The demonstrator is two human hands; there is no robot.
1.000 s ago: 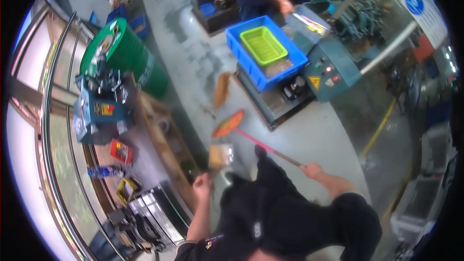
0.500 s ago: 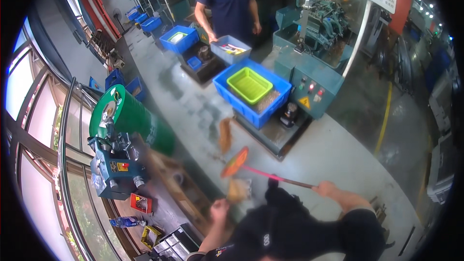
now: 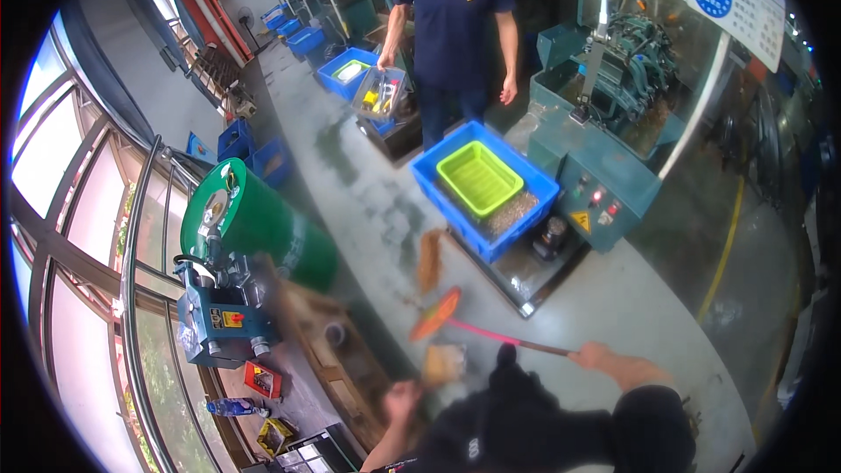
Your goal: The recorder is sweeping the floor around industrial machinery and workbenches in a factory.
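**A:** What is the largest thing near the hands?

**B:** It is the green drum (image 3: 279, 226), which stands ahead of the left hand (image 3: 403, 400) and more to its left.

**A:** And after the drum?

**B:** The broom (image 3: 491, 331). Its orange head (image 3: 435, 314) is ahead and to the left of the right hand (image 3: 594, 356), and the handle slants back to that hand, whose fingers are wrapped around the brown end.

**A:** How will this broom handle?

**B:** Probably it is light, with a stiff handle. The handle looks rather smooth, so it might turn in a loose palm. The brown end seems the good place to hold; near the head, the person would have to bend more.

**A:** Is there something smaller?

**B:** A brown heap (image 3: 429, 261), farther ahead of the left hand, just beyond the broom's head. It seems loose and easy to scatter. Smaller is a tan pan (image 3: 441, 363), just ahead and right of the left hand. It is likely thin and light, best taken by a handle, if it has one.

**A:** Does the left hand grip it?

**B:** The fingers look curled, but the blur is strong; one cannot tell.
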